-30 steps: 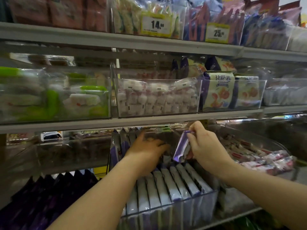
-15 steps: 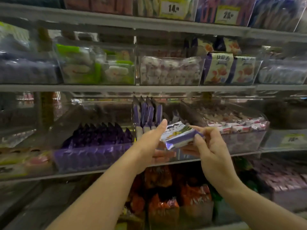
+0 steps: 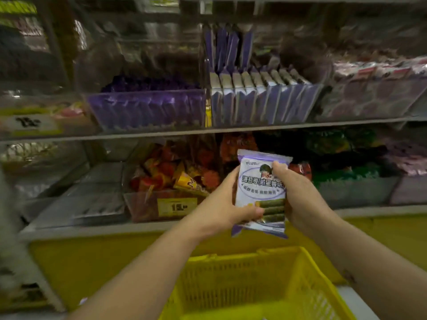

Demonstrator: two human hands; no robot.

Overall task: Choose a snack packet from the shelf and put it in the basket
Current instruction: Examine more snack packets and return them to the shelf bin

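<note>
A purple-and-white snack packet (image 3: 261, 192) with green rolls printed on its front is held upright in front of the lower shelf. My left hand (image 3: 227, 204) grips its left edge and lower corner. My right hand (image 3: 298, 192) grips its right side, thumb across the top front. Below the packet stands a yellow plastic basket (image 3: 233, 273) with a mesh wall; its inside looks bare where visible. The packet hangs above the basket's far rim. More packets of the same kind (image 3: 261, 98) stand in a clear bin on the shelf above.
A clear bin of dark purple packets (image 3: 147, 107) sits left of the matching row. Orange and red snacks (image 3: 175, 176) fill a bin behind a price tag (image 3: 176, 206) on the lower shelf. The yellow shelf base (image 3: 92, 257) runs behind the basket.
Both hands have drawn the packet away from the shelf bin and down, turning it upright. The view has tilted down, bringing the yellow basket into sight below.
</note>
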